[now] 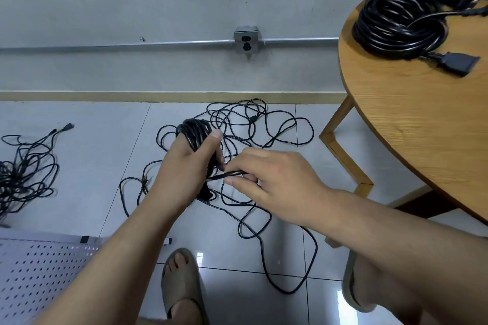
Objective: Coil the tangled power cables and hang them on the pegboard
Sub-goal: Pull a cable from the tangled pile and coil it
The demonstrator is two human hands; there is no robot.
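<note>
**Coil** (195,131): black, part-wound. Your left hand (184,163) grips it at the centre of view. The fingers and thumb are curled round the loops, so the turns cannot spring apart while more are added.

**Strand** (230,174): your right hand (277,182), at three o'clock of the left, pinches it between thumb and fingers. It is held close to the coil, probably to lay on the next loop without a twist.

**Loose cable** (266,137): sprawled on the floor from twelve to five o'clock of your hands. It lies slack, so it can be drawn up freely.

**Second tangle** (23,169): on the floor at nine o'clock, well apart from your hands and not yet coiled.

**Finished coils** (396,26): on the round table (422,126) at two o'clock, apparently parked there until hanging.

**Pegboard** (39,277): at seven o'clock, low beside your left forearm. Hanging looks to be a later step.
</note>
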